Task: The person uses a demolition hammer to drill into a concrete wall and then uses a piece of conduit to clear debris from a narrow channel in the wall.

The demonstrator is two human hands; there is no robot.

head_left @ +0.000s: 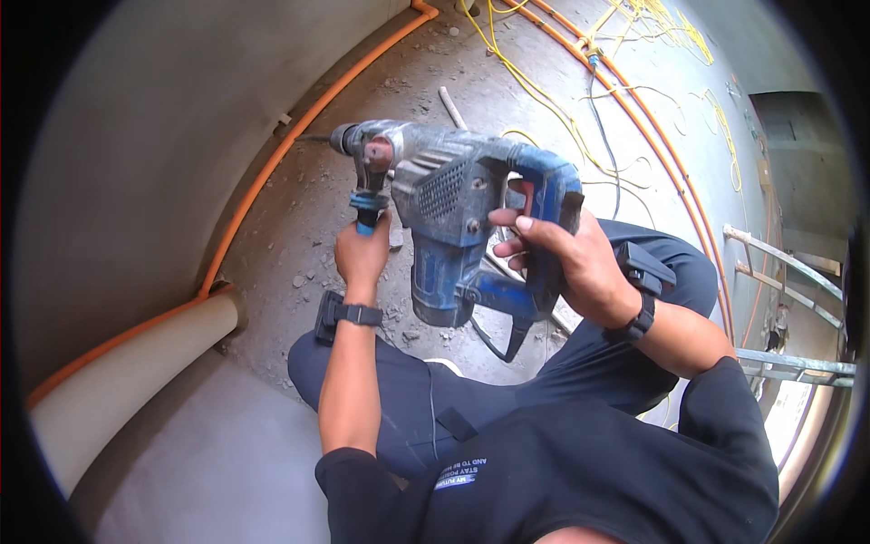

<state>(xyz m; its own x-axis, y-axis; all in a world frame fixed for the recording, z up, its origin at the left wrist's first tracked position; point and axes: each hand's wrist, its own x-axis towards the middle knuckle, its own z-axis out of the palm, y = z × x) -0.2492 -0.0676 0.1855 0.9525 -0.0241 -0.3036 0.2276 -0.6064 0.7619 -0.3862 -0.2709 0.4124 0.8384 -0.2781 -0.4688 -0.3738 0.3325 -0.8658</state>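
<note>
One hammer drill with two handles, above the floor — left hand, fingers partly hidden, gripping the side handle, right hand gripping the rear one; the bit ends indistinctly.

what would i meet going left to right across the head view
Pale pipe, drill bit, left hand, drill's blue motor case, right hand, metal bars.

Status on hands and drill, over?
Left hand on side handle, right hand around rear handle. Hammer drill in hand, bit pointing left. Rubble on floor.
</note>
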